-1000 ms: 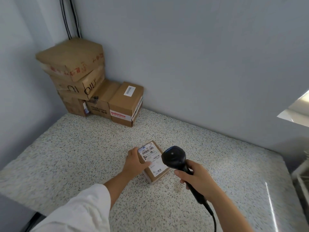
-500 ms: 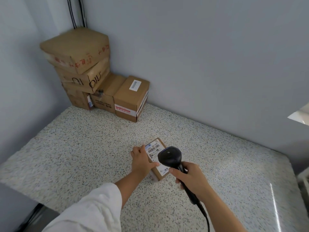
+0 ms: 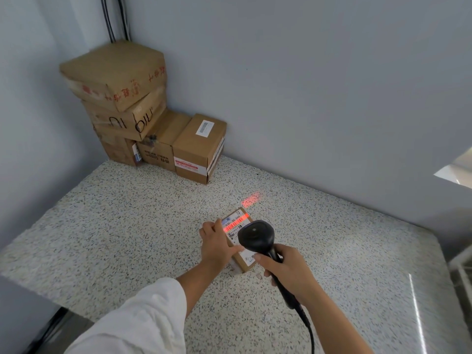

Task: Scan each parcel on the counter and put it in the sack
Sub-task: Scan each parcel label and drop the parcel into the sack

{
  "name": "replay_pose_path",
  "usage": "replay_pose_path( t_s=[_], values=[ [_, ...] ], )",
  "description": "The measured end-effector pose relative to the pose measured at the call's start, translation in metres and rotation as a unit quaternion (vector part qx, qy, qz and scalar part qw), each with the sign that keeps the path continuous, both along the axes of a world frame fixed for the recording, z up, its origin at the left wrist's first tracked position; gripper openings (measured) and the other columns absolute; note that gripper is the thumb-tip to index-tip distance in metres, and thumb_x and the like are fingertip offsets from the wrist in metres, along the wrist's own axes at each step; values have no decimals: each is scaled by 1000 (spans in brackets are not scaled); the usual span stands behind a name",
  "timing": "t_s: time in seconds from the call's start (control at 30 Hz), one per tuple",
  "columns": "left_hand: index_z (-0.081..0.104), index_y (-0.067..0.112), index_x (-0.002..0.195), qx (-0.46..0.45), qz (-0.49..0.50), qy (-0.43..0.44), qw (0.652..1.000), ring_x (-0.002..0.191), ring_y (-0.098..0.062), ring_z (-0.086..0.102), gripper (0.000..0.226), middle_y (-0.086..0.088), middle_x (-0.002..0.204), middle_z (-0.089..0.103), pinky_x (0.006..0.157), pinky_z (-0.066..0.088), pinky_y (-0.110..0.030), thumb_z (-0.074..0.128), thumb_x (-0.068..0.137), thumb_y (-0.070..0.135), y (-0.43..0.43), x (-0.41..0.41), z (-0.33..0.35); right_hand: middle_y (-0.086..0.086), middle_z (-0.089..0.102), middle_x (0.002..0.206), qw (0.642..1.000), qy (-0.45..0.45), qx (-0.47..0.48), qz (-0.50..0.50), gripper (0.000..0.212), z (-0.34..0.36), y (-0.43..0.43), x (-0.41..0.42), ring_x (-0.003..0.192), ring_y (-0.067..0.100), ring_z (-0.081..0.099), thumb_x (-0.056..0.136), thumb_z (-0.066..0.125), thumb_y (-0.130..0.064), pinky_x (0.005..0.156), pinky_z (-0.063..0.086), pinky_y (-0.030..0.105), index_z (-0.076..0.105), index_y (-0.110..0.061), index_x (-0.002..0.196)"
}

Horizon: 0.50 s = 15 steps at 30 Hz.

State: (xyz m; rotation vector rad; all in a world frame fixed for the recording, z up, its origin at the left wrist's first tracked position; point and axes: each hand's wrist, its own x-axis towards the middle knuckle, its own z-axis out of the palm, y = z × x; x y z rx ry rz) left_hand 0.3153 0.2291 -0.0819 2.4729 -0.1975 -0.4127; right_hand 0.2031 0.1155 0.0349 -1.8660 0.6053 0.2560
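Pinning small parcel, long axis away-right, under flat fingers of left hand, the nearer one. Clamping barcode scanner in right hand.

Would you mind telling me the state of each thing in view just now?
scanner, red beam on, aimed at the small parcel.
small parcel, flat on the counter, label up, beam across it.
left hand, rests on the small parcel.
right hand, grips the scanner.
cartons, closed, stacked in the corner.
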Motion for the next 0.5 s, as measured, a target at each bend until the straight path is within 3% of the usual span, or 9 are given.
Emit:
replay_pose_path(
  t_s=[0.27,0.5],
  values=[
    [20,8,143,5,12,5,1000,129,-26,22,95,-15,139,21,98,42,-34,77,72,37,1,-2,1,3,62,60,1000,5,-2,-9,13,-2,2,-1,44,13,50,83,67,-25,50,44,22,62,-13,81],
    [21,8,142,9,12,8,1000,126,-27,24,92,-15,138,21,97,44,-35,77,73,32,1,-2,1,4,60,62,1000,2,4,0,11,0,3,-1,40,3,50,83,68,-21,49,44,20,62,-11,83]
  ],
)
